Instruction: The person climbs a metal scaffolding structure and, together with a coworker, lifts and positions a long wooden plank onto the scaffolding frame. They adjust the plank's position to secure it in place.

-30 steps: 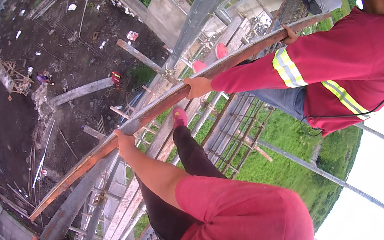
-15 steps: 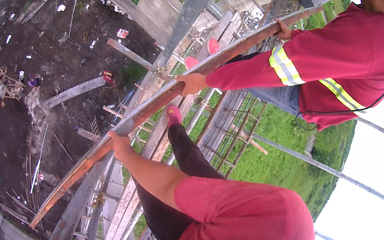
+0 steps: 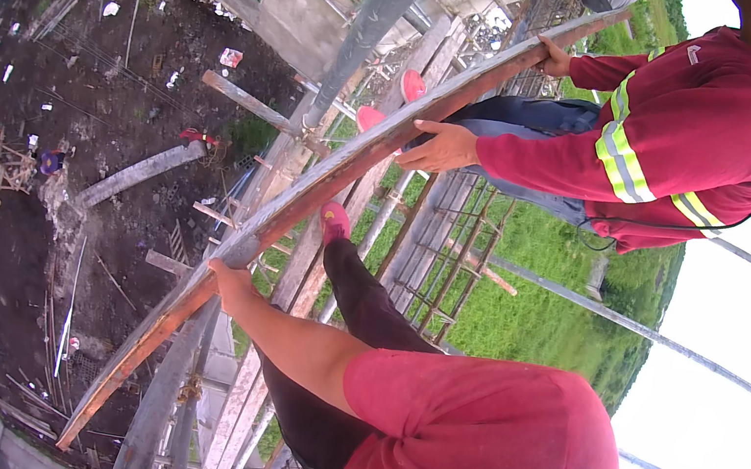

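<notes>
My left hand [image 3: 230, 284] is closed over the edge of a long beam [image 3: 344, 185], grey on one face and rusty brown on the other. It slants from the lower left to the upper right and looks bent by the lens. My right hand is out of sight. Farther along the same beam, a co-worker in a dark red long-sleeved top [image 3: 709, 141] has one hand [image 3: 556, 59] on it. That person's other hand [image 3: 445, 147] is beside the beam with fingers extended; whether it touches cannot be told.
Grey scaffold pipes [image 3: 369, 35] and wooden boards [image 3: 290, 270] run beneath the beam. My foot in a pinkish-red shoe [image 3: 336, 221] rests on a board. Far below lies dark ground [image 3: 127, 233] with debris and other people. A concrete wall [image 3: 297, 23] stands at the upper left.
The co-worker's nearer hand has let go of the beam and drawn back to the right, fingers extended. Their torso has shifted right. My left hand keeps its hold.
</notes>
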A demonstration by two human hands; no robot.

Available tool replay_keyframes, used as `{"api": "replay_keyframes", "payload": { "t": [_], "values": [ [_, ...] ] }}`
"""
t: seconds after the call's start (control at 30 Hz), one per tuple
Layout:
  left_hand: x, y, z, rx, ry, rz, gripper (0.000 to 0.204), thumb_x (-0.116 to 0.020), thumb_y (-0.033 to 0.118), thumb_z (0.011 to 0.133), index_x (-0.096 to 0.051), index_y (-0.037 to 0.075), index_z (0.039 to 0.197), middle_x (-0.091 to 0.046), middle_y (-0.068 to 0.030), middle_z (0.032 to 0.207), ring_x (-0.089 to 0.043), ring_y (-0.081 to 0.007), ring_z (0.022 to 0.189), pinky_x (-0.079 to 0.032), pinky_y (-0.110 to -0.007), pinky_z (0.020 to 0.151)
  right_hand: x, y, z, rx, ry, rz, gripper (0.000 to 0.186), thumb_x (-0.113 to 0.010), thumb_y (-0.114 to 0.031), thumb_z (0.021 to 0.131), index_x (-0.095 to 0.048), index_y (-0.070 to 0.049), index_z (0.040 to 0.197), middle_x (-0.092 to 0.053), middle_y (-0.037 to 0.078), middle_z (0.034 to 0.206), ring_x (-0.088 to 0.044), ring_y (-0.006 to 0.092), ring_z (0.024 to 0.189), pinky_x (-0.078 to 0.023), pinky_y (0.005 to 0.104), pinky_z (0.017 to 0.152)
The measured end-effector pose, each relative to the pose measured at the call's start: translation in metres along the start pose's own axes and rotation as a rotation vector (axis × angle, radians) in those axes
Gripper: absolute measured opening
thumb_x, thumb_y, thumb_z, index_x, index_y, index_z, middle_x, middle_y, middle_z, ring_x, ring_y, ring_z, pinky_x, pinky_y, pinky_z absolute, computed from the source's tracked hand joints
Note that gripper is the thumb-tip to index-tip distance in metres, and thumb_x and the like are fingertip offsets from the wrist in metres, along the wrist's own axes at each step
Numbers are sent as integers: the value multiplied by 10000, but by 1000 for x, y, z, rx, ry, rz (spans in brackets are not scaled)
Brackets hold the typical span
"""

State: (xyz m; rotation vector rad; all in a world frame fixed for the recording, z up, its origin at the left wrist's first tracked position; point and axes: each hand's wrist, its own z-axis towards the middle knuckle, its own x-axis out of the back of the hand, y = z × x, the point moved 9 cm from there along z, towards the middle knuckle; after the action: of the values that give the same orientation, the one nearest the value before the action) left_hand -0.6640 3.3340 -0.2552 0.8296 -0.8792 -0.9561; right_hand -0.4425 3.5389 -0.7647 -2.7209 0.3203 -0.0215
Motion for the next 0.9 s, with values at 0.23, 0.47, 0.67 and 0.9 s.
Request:
{"api": "replay_keyframes", "payload": {
  "t": [0.23, 0.47, 0.67, 0.9],
  "values": [
    [-2, 4, -1, 61, 30, -149, 528, -708, 343, 821, -539, -65, 1111, -587, -164, 965, -624, -300, 847, -527, -463, 815, 0, -7, -11, -10, -12, -2, 400, -791, -156, 769, -636, 61, 1068, -681, 117, 947, -671, 219, 758, -532, 380, 670],
    [2, -5, -1, 126, 37, -286, 473, -689, 319, 820, -553, -65, 1060, -586, -161, 917, -624, -299, 821, -526, -466, 813, 10, 6, 4, 19, 34, -40, 334, -789, -130, 758, -663, 42, 1015, -684, 98, 897, -663, 208, 705, -524, 359, 637],
    [0, -9, -4, 175, 45, -395, 428, -672, 299, 819, -566, -66, 1016, -584, -159, 876, -624, -299, 798, -525, -468, 811, 15, 6, 5, 36, 77, -19, 342, -826, -192, 717, -715, 52, 929, -717, 120, 927, -672, 209, 795, -529, 369, 708],
    [24, 11, 4, 30, 117, -193, 379, -653, 276, 817, -580, -66, 964, -583, -157, 829, -623, -298, 772, -524, -471, 809, 10, 23, 15, -30, 10, 66, 352, -793, -127, 747, -651, 75, 998, -685, 136, 903, -660, 223, 698, -517, 360, 609]
  ]
}}
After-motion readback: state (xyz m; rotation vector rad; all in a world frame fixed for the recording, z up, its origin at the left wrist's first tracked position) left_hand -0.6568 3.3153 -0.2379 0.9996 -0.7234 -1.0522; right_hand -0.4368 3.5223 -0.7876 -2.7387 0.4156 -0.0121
